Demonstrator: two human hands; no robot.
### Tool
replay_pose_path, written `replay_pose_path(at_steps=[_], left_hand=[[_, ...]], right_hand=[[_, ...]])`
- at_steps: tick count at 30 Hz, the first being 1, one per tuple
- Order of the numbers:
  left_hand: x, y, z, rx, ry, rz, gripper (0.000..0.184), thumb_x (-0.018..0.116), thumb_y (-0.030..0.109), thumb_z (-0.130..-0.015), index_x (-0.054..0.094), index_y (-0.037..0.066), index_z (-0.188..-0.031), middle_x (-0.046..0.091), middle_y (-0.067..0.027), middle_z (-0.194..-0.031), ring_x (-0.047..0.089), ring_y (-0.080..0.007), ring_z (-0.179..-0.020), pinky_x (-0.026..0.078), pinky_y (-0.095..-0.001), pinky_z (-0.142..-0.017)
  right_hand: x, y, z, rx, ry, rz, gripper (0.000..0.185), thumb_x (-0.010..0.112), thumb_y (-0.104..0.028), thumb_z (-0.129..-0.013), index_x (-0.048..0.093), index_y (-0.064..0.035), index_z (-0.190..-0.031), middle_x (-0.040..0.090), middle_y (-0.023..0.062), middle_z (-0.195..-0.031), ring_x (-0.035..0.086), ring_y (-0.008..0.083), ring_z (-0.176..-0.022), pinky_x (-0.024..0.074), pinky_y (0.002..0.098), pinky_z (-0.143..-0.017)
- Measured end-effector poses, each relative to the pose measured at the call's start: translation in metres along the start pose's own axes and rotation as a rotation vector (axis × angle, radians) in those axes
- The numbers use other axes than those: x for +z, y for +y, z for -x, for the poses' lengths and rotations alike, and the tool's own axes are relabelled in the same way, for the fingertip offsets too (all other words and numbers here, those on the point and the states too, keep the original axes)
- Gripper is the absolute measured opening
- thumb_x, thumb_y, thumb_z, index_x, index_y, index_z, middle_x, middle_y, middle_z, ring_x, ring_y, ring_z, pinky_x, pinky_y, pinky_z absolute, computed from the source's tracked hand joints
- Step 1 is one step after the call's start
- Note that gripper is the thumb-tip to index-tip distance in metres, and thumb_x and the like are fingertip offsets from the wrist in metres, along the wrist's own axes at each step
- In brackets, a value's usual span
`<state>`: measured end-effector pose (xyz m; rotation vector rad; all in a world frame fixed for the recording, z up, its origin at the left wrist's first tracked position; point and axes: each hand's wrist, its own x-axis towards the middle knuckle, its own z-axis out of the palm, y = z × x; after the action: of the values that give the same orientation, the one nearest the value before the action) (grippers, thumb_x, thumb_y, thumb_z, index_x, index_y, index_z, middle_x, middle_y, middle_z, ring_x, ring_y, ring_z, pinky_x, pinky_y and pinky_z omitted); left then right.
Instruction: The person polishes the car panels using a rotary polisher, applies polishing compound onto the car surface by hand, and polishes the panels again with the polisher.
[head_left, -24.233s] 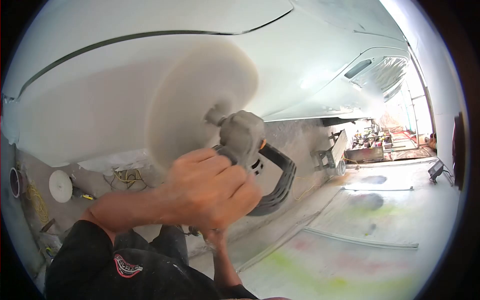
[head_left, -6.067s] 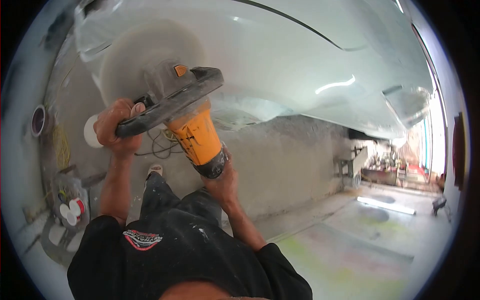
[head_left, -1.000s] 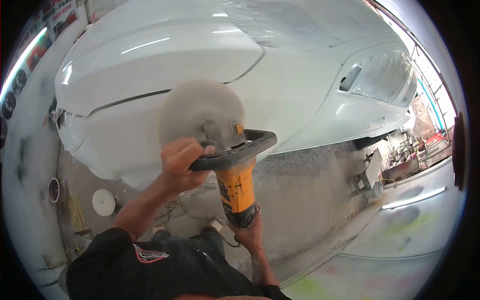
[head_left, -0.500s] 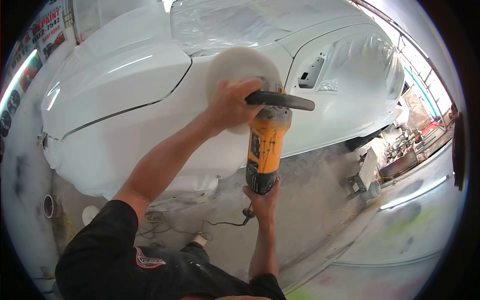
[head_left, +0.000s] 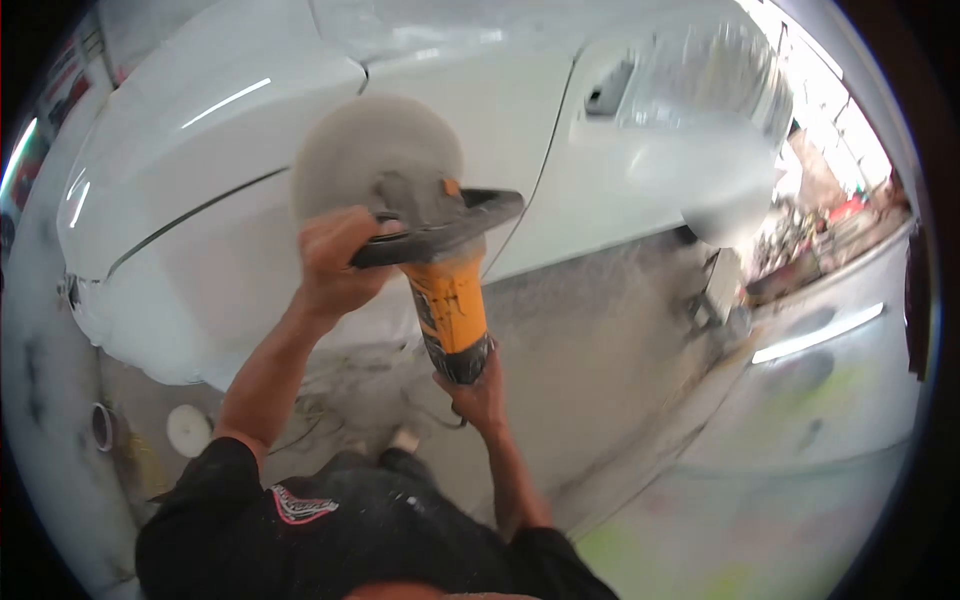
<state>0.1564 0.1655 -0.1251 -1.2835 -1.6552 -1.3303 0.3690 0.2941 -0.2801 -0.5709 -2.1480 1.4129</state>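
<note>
An orange and black polisher (head_left: 452, 297) is held between my two hands, its round pale pad (head_left: 375, 150) blurred against the side of a white car (head_left: 220, 260). My left hand (head_left: 343, 262) is wrapped round the left part of the black loop handle, near the pad. Lower down, my right hand (head_left: 478, 392) grips the black rear end of the polisher. Clear plastic film (head_left: 700, 75) covers the car's side window. The contact face of the pad is hidden from view.
On the floor at the lower left are a round white pad (head_left: 189, 430), a bucket (head_left: 104, 427) and a yellow cord. Dark cables lie near my feet. A stand (head_left: 718, 290) and cluttered items are at the right, beside a wall with a tube light (head_left: 818, 333).
Compared with half a second ago, the polisher and both hands have shifted left along the car, and the pad now sits nearer the panel gap. The camera view has also moved.
</note>
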Motion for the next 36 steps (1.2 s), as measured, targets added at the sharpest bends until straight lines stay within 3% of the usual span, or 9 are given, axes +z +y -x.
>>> replay_pose_path(at_steps=[3,6,9,12,15,24,29,32,36], left_hand=[[-0.042,0.002,0.039,-0.026,-0.034,-0.006,0.032,0.080,-0.002,-0.075,0.051,0.005,-0.064,0.044,-0.0058,-0.055,0.043,-0.0227,-0.046,0.032,-0.0353,-0.045],[-0.085,0.011,0.065,-0.012,-0.078,-0.072,0.034,0.081,-0.002,-0.074,0.051,0.006,-0.062,0.042,-0.0046,-0.054,0.041,-0.0212,-0.045,0.031,-0.0347,-0.044],[-0.104,0.041,0.091,0.037,-0.151,-0.059,0.033,0.082,-0.002,-0.072,0.052,0.007,-0.062,0.041,-0.0046,-0.054,0.040,-0.0213,-0.045,0.031,-0.0343,-0.044],[-0.118,0.073,0.118,0.018,-0.209,-0.026,0.032,0.082,-0.003,-0.071,0.053,0.006,-0.063,0.041,-0.0043,-0.053,0.041,-0.0210,-0.044,0.032,-0.0346,-0.044],[-0.139,0.047,0.130,-0.110,-0.314,0.018,0.029,0.082,-0.004,-0.068,0.054,0.005,-0.063,0.044,-0.0044,-0.055,0.043,-0.0216,-0.045,0.034,-0.0346,-0.045],[-0.135,0.032,0.183,-0.584,-0.636,0.003,0.018,0.082,0.007,-0.071,0.065,0.005,-0.078,0.061,-0.0124,-0.068,0.061,-0.0317,-0.061,0.045,-0.0409,-0.056],[-0.108,0.046,0.224,-0.882,-0.520,-0.149,0.023,0.083,0.019,-0.080,0.066,0.004,-0.083,0.066,-0.0157,-0.076,0.067,-0.0366,-0.072,0.049,-0.0416,-0.062],[-0.098,0.063,0.243,-1.037,-0.430,-0.218,0.025,0.084,0.021,-0.080,0.066,0.002,-0.083,0.067,-0.0177,-0.078,0.068,-0.0369,-0.073,0.050,-0.0408,-0.063],[-0.091,0.090,0.243,-1.145,-0.259,-0.345,0.028,0.085,0.022,-0.079,0.067,0.001,-0.084,0.066,-0.0185,-0.075,0.067,-0.0355,-0.069,0.050,-0.0392,-0.062]], right_hand=[[0.037,-0.014,0.035,0.251,-0.099,-0.055,0.096,0.089,-0.011,-0.071,0.034,-0.0018,-0.149,0.057,0.0213,-0.139,0.059,0.0320,-0.128,0.0470,0.0428,-0.105],[0.077,0.010,0.076,0.218,-0.148,-0.157,0.100,0.090,-0.012,-0.070,0.033,-0.0023,-0.151,0.058,0.0217,-0.139,0.058,0.0327,-0.129,0.0471,0.0427,-0.105],[0.081,-0.004,0.117,0.386,-0.242,-0.172,0.106,0.092,-0.016,-0.069,0.030,-0.0040,-0.154,0.061,0.0219,-0.135,0.060,0.0335,-0.127,0.0469,0.0426,-0.106],[0.092,0.027,0.166,0.203,-0.221,-0.054,0.108,0.093,-0.019,-0.068,0.030,-0.0063,-0.155,0.065,0.0210,-0.131,0.061,0.0331,-0.127,0.0463,0.0422,-0.108],[0.112,0.011,0.166,0.412,-0.291,-0.141,0.107,0.094,-0.019,-0.066,0.034,-0.0064,-0.154,0.065,0.0203,-0.130,0.061,0.0326,-0.126,0.0456,0.0413,-0.109],[0.118,0.080,0.193,0.556,-0.462,-0.156,0.103,0.095,-0.018,-0.064,0.039,-0.0018,-0.149,0.064,0.0186,-0.132,0.063,0.0306,-0.122,0.0469,0.0422,-0.107],[0.102,0.083,0.175,0.677,-0.655,-0.239,0.096,0.093,-0.016,-0.065,0.043,0.0031,-0.145,0.059,0.0198,-0.136,0.059,0.0286,-0.125,0.0457,0.0432,-0.106],[0.081,0.142,0.181,0.451,-0.742,-0.140,0.085,0.084,-0.032,-0.079,0.043,0.0026,-0.145,0.063,0.0155,-0.121,0.061,0.0250,-0.106,0.0486,0.0377,-0.095],[0.040,0.221,0.171,0.681,-0.734,-0.515,0.082,0.067,-0.046,-0.093,0.038,0.0035,-0.152,0.063,0.0162,-0.119,0.061,0.0217,-0.101,0.0483,0.0360,-0.092]])
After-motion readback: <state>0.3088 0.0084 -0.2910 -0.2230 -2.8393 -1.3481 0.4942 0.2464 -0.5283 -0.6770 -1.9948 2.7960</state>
